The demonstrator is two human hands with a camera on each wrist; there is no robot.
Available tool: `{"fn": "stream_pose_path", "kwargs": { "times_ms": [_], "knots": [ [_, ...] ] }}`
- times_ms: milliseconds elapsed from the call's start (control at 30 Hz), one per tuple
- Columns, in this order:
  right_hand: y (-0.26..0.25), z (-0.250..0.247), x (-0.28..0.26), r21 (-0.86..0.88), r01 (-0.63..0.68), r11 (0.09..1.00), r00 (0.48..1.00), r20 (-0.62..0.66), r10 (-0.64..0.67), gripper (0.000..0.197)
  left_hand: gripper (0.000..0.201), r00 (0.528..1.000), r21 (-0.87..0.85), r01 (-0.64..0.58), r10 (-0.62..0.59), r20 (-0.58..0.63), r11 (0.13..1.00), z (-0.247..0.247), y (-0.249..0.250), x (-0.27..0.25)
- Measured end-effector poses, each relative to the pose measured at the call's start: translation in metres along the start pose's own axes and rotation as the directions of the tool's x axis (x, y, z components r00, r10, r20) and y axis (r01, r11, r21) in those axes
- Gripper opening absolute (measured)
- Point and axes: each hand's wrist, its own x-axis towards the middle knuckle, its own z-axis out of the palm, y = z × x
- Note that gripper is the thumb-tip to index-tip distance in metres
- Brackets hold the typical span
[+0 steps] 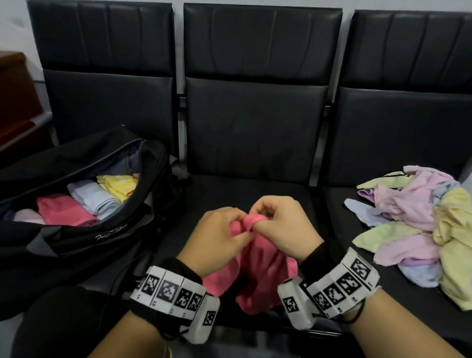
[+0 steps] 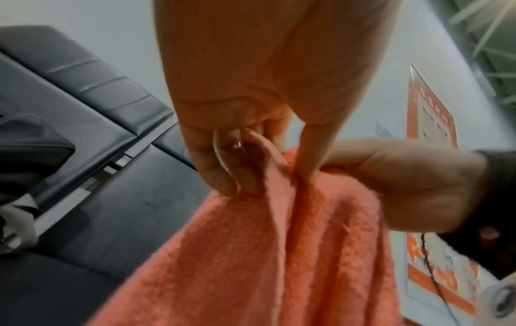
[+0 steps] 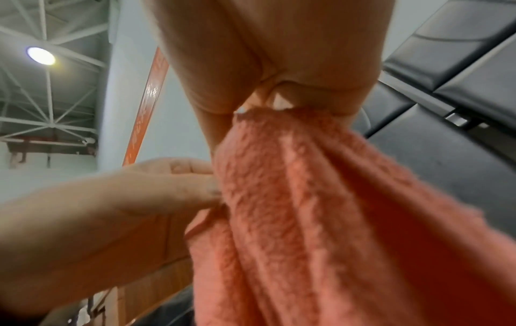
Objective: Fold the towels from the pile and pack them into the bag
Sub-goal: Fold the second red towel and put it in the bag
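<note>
While both hands work at one bunched edge of the pink towel [image 1: 261, 264], the rest of it hangs loose in front of the middle seat [image 1: 245, 191], which suggests the person is hunting for corners so the cloth can be spread before its first fold. The left hand [image 1: 218, 234] has its fingers curled and pinches the towel's upper edge between thumb and fingertips; the left wrist view shows a thin hem drawn out between them. The right hand [image 1: 285, 226] sits just beside it, touching, with fingers bent over the same gathered top and thumb closing from below, so that the cloth is clamped in its grip. Both wrists are held close together and raised over the seat, palms turned toward each other, forearms coming in from either side.

Placement looks deliberate: the bag [image 1: 65, 192] lies unzipped on the left seat, mouth toward the person, with folded towels already lined up inside in pink, white and yellow. The pile [image 1: 436, 227] of unfolded towels sits on the right seat, well apart from the bag, leaving the middle seat as a folding surface between source and destination. Judging by the pile's size, a good share of the work remains, and this towel has not yet been folded
</note>
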Motion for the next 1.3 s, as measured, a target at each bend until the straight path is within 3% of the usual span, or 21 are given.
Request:
{"fn": "stream_pose_path", "kwargs": {
  "times_ms": [133, 233, 300, 433, 600, 667, 733, 800, 867, 967, 1100, 1200, 1300],
  "knots": [
    [0.014, -0.007, -0.011, -0.232, 0.013, 0.973, 0.999, 0.035, -0.005, 0.014, 0.006, 0.987, 0.008, 0.011, -0.010, -0.158, 1.000, 0.002, -0.004, 0.002],
    [0.033, -0.019, -0.023, -0.490, -0.073, 0.869, 0.996, 0.014, 0.091, 0.020, 0.012, 0.971, -0.043, 0.029, -0.039, -0.237, 0.999, -0.005, -0.010, 0.002],
    [0.045, -0.031, -0.029, -0.506, -0.113, 0.855, 0.993, -0.020, 0.119, 0.019, 0.012, 0.966, -0.053, 0.058, -0.069, -0.250, 0.997, -0.013, -0.016, 0.002],
    [0.057, -0.057, -0.028, -0.343, -0.115, 0.932, 0.989, -0.127, 0.076, 0.019, 0.015, 0.931, -0.047, 0.135, -0.143, -0.337, 0.990, -0.034, -0.029, 0.009],
    [0.052, -0.080, -0.023, -0.260, -0.114, 0.959, 0.986, -0.146, 0.078, 0.010, 0.020, 0.870, -0.062, 0.179, -0.188, -0.456, 0.982, -0.057, -0.018, 0.025],
    [0.045, -0.082, -0.026, -0.111, -0.090, 0.990, 0.979, -0.193, 0.067, 0.016, 0.019, 0.854, -0.057, 0.136, -0.146, -0.500, 0.989, -0.064, -0.005, 0.035],
    [0.031, -0.082, -0.029, 0.148, -0.009, 0.989, 0.973, -0.225, 0.043, 0.021, 0.013, 0.844, -0.056, 0.061, -0.081, -0.531, 0.997, -0.066, 0.011, 0.045],
    [0.013, -0.079, -0.030, 0.287, 0.097, 0.953, 0.971, -0.236, -0.028, 0.030, 0.007, 0.863, -0.043, -0.013, -0.011, -0.505, 0.999, -0.063, 0.024, 0.052],
    [-0.001, -0.072, -0.026, 0.347, 0.165, 0.923, 0.969, -0.233, -0.086, 0.034, 0.004, 0.919, -0.013, -0.047, 0.038, -0.393, 0.999, -0.053, 0.031, 0.057],
    [-0.009, -0.060, -0.018, 0.402, 0.068, 0.913, 0.985, -0.174, 0.003, 0.034, 0.013, 0.985, 0.055, 0.018, -0.008, -0.174, 0.998, -0.033, 0.026, 0.055],
    [0.007, -0.044, -0.019, 0.448, -0.194, 0.873, 0.981, 0.071, 0.182, 0.048, 0.027, 0.999, 0.153, 0.035, -0.033, -0.017, 0.988, -0.020, 0.008, 0.037],
    [0.014, -0.034, -0.022, 0.433, -0.188, 0.882, 0.980, 0.143, 0.139, 0.053, 0.029, 1.000, 0.100, 0.007, -0.008, 0.012, 0.995, -0.022, 0.005, 0.026],
    [0.013, -0.027, -0.020, 0.344, -0.103, 0.933, 0.992, 0.100, 0.072, 0.040, 0.030, 1.000, 0.068, -0.013, 0.014, -0.004, 0.998, -0.024, 0.008, 0.022]
  ]
}}
